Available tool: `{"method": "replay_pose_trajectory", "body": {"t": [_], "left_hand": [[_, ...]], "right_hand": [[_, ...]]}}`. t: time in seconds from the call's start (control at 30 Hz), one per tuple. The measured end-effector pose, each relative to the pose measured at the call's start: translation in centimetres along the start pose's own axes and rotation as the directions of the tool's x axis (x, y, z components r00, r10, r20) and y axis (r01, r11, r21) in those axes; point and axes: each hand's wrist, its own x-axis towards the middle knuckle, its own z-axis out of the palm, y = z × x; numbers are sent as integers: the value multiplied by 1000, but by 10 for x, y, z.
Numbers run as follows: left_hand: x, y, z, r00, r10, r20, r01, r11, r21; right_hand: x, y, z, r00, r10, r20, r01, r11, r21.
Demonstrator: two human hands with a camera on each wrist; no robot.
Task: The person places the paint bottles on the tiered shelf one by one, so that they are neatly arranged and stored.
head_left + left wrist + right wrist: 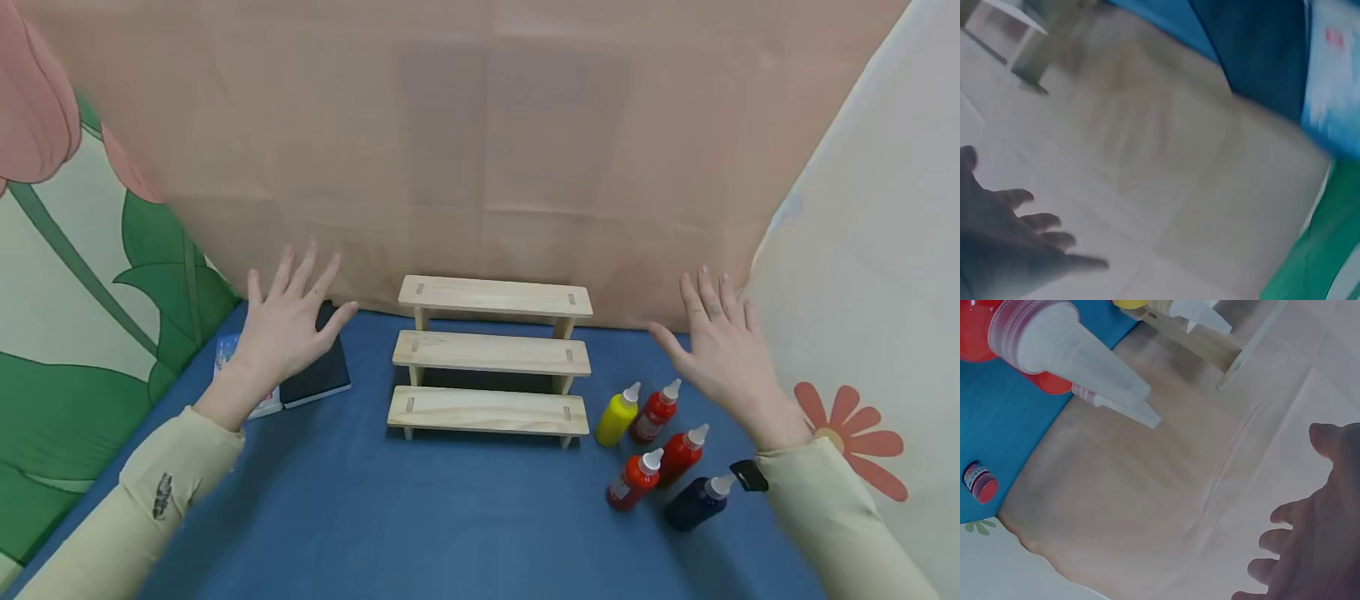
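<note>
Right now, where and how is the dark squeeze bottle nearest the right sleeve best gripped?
Probably round the broad body of the dark squeeze bottle, below its narrow, tapered pale nozzle, with the right hand coming from the right: red squeeze bottles stand to its left, no bottle to its right.

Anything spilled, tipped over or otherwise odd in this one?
Nothing clearly stands out: the bottles stand upright, the shelf looks whole, and no spill shows on the visible table. The books are partly hidden by the left hand, so I can't judge them fully.
</note>
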Motion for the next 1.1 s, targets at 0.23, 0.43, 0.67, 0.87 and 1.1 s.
{"method": "replay_pose_trajectory", "body": {"t": [0.23,0.43,0.67,0.87,1.1], "left_hand": [[-18,18,47,992,-73,104,114,869,-482],[-43,41,104,939,-188,287,336,663,-669],[-50,59,132,914,-239,329,404,617,-675],[-49,65,133,918,-227,326,395,614,-684],[-53,64,136,884,-202,422,453,596,-663]], "right_hand": [[1,-1,-5,1000,8,6,-8,1000,-4],[-1,0,-8,1000,20,18,-20,1000,9],[-1,1,-10,999,22,29,-22,1000,-4],[-4,4,-9,999,31,37,-31,1000,0],[-7,7,-6,999,29,32,-30,999,21]]}}
